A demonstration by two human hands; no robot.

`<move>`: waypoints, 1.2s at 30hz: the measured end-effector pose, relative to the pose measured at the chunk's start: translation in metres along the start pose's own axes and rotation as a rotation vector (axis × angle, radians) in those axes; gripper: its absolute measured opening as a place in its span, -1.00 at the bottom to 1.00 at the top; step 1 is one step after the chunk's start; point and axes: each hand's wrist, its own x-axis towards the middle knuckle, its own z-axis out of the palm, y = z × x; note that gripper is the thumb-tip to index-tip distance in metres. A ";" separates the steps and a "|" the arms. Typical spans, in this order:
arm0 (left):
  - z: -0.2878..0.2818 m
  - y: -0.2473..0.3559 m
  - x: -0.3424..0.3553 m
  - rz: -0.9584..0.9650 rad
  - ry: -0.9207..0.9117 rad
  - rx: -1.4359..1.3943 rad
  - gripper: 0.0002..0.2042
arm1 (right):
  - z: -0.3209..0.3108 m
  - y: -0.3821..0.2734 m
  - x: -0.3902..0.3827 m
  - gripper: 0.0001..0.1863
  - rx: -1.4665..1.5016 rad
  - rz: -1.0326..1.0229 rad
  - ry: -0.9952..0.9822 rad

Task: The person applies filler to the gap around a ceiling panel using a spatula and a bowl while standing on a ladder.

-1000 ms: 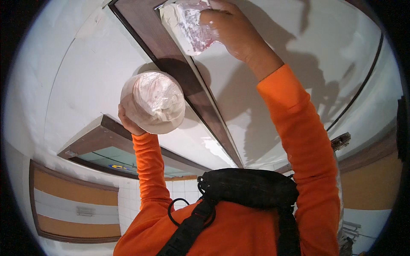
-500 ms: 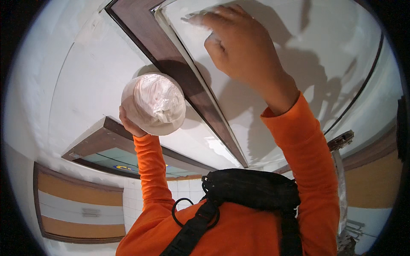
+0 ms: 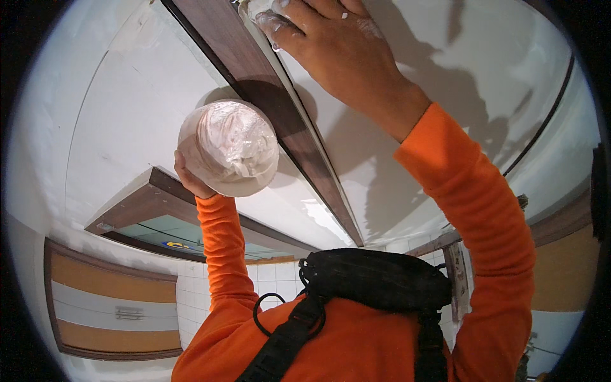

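My left hand (image 3: 189, 177) is wrapped round the side of a pale round bowl (image 3: 219, 183), holding it up close to the wall. Inside the bowl lies wet, whitish paste (image 3: 232, 137). At the top of the view my right hand (image 3: 337, 48) reaches to the edge of a dark brown wooden trim board (image 3: 270, 95). Its fingers are bent and smeared with white paste, with the tips against the pale edge strip beside the board. A whitish bit shows at the fingertips; what they grip I cannot make out, as the picture's edge cuts them off.
White wall panels (image 3: 121, 108) flank the trim board. A brown-framed opening with a greenish pane (image 3: 172, 229) is below the bowl. Farther off at lower left is a brown-framed orange and white panel (image 3: 114, 302). A black pouch (image 3: 375, 280) with straps hangs on my chest.
My right hand has moved up and left, from over the white panel to the trim board's edge. The bowl in my left hand has stayed nearly in place.
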 end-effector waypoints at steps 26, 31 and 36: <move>0.006 0.003 -0.004 -0.021 -0.101 -0.052 -0.33 | 0.004 0.001 0.010 -0.83 0.037 -0.058 0.060; 0.010 0.005 -0.007 -0.014 -0.058 -0.050 -0.33 | -0.001 0.000 0.009 -0.79 0.027 -0.036 -0.196; 0.017 0.005 -0.008 0.024 0.015 0.008 -0.25 | 0.008 -0.012 -0.027 -0.79 -0.023 -0.078 -0.147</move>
